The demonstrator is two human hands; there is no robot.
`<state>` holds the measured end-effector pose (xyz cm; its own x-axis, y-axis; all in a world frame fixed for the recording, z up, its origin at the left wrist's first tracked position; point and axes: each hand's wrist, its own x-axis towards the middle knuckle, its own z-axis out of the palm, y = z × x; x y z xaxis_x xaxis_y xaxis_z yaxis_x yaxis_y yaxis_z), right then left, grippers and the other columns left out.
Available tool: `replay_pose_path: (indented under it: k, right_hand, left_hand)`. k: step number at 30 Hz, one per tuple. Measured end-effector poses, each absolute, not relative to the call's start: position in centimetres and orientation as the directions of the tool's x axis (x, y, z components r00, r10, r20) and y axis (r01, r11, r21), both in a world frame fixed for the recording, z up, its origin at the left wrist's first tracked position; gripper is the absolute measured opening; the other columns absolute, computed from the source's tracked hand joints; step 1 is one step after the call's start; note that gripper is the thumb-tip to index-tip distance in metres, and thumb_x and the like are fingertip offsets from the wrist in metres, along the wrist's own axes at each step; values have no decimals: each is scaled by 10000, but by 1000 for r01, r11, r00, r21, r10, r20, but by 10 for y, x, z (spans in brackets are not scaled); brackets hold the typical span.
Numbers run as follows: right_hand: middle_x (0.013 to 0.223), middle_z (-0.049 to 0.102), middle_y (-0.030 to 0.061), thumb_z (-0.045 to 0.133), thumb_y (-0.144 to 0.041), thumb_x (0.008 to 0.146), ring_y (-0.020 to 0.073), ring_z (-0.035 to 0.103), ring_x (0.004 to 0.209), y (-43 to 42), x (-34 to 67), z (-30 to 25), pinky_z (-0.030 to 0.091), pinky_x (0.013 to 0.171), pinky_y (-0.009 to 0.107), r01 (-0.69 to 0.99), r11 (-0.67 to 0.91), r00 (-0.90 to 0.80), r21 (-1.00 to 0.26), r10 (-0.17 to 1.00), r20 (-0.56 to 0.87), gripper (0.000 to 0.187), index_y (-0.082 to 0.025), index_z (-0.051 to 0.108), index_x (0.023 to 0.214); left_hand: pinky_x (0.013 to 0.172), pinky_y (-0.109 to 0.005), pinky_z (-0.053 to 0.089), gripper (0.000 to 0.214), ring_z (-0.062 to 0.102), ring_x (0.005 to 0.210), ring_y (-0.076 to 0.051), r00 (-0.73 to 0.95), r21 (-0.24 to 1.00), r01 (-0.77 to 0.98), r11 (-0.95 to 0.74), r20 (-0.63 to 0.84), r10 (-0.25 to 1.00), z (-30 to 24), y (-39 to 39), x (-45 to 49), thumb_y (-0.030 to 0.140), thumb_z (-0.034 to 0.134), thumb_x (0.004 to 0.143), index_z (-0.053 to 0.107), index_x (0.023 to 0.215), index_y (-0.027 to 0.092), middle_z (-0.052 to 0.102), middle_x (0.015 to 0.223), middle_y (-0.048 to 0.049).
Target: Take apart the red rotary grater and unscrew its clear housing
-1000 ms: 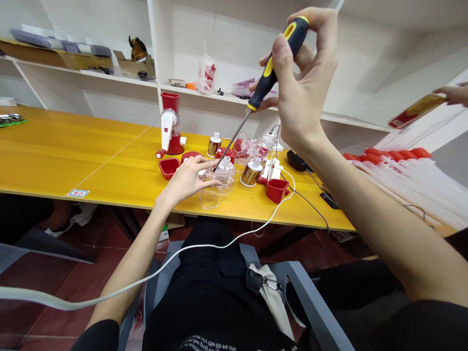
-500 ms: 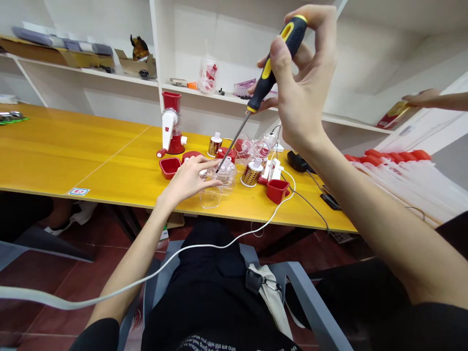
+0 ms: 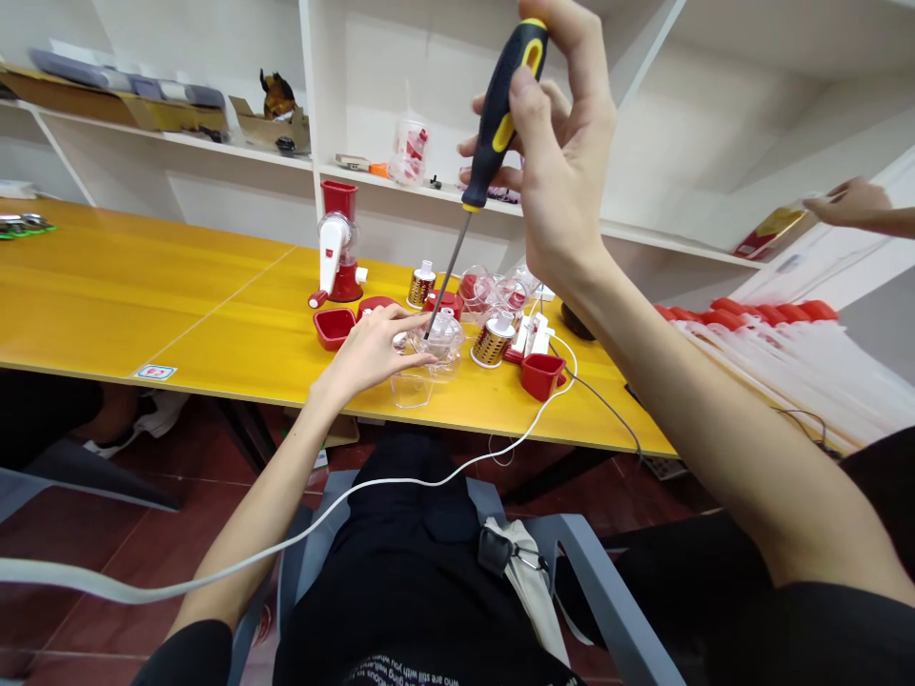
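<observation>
My right hand (image 3: pixel 564 143) is raised, its fingers wrapped round the black and yellow handle of a screwdriver (image 3: pixel 500 114). The shaft slants down to the left, its tip at the clear plastic housing (image 3: pixel 444 345) on the table; whether it touches a screw is too small to tell. My left hand (image 3: pixel 378 348) grips that housing from the left, thumb and fingers on either side of it. Close by stand a red square cup (image 3: pixel 335 329), a grater drum (image 3: pixel 493 340) with a white hub, and a second drum (image 3: pixel 421 286) farther back.
An assembled red and white rotary grater (image 3: pixel 338 243) stands at the back left. A red cup (image 3: pixel 541 375) and a white cable (image 3: pixel 457 467) lie right and in front. Red-topped clear bags (image 3: pixel 779 333) are at the right. Another person's hand (image 3: pixel 850 202) holds a box at the shelf.
My right hand and the screwdriver handle have swung left, so the shaft stands steeper. My left hand keeps its place on the housing. The other person's hand has shifted slightly right.
</observation>
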<state>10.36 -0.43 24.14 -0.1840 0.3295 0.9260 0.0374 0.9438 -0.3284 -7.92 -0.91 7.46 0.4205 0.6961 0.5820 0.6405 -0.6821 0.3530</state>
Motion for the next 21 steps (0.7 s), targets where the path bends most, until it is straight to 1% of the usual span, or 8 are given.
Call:
replay_pose_path:
  k: [3, 6, 8, 10, 13, 15, 18, 21]
  right_hand:
    - [868, 583, -36, 551, -335, 966, 124, 660, 734, -7, 98, 242, 599, 595, 259, 15, 926, -135, -377, 375, 917, 217, -310, 495, 1175]
    - [816, 494, -45, 594, -303, 935, 87, 519, 613, -2, 95, 245, 562, 577, 230, 48, 956, -46, -291, 293, 955, 155, -282, 514, 1066]
    - [768, 447, -52, 597, -314, 923, 87, 480, 592, 2, 97, 247, 548, 575, 227, 109, 963, -24, -249, 252, 967, 148, -276, 524, 1045]
    - [767, 470, -50, 570, -339, 932, 99, 518, 617, 4, 99, 247, 559, 593, 240, 139, 955, -27, -260, 267, 963, 164, -268, 549, 1078]
    - [823, 565, -32, 496, -305, 968, 133, 651, 744, 3, 101, 246, 582, 616, 259, 71, 938, -31, -339, 341, 939, 181, -262, 559, 1131]
    - [812, 576, -26, 450, -281, 993, 144, 695, 823, 1, 100, 245, 591, 634, 255, 45, 920, -33, -389, 391, 920, 164, -288, 552, 1121]
    - [784, 537, -26, 540, -309, 974, 141, 643, 756, 2, 96, 246, 593, 634, 253, 72, 916, -3, -394, 395, 919, 72, -308, 546, 1046]
    - [739, 508, -43, 642, -302, 897, 122, 521, 600, 6, 94, 248, 566, 579, 256, 73, 936, 58, -345, 341, 938, 154, -286, 525, 996]
  left_hand:
    - [1003, -423, 508, 564, 644, 1141, -272, 420, 355, 647, -675, 574, 703, 75, -10, -79, 488, 785, 888, 667, 1406, 297, 692, 1239, -83]
    - [998, -419, 510, 566, 647, 1146, -272, 419, 350, 649, -676, 577, 701, 75, -10, -79, 477, 784, 891, 663, 1410, 285, 692, 1238, -88]
    - [999, -418, 509, 579, 649, 1144, -270, 420, 347, 650, -677, 578, 700, 74, -9, -79, 467, 792, 887, 660, 1413, 267, 688, 1245, -95]
    - [999, -416, 508, 574, 648, 1143, -268, 420, 347, 648, -678, 580, 698, 74, -9, -79, 468, 792, 886, 663, 1408, 265, 688, 1247, -95]
    - [1001, -416, 510, 555, 647, 1146, -265, 417, 351, 643, -681, 586, 695, 73, -9, -79, 475, 792, 885, 672, 1393, 286, 693, 1244, -84]
    - [1004, -419, 511, 566, 645, 1148, -267, 420, 351, 640, -683, 585, 694, 73, -9, -79, 471, 799, 881, 670, 1399, 281, 692, 1242, -87]
    - [1013, -425, 506, 585, 642, 1136, -265, 422, 351, 637, -686, 586, 692, 73, -8, -80, 477, 796, 882, 656, 1417, 286, 688, 1226, -83]
    - [1012, -428, 506, 577, 641, 1130, -263, 423, 353, 631, -691, 590, 688, 72, -7, -80, 484, 787, 888, 654, 1419, 303, 687, 1224, -78]
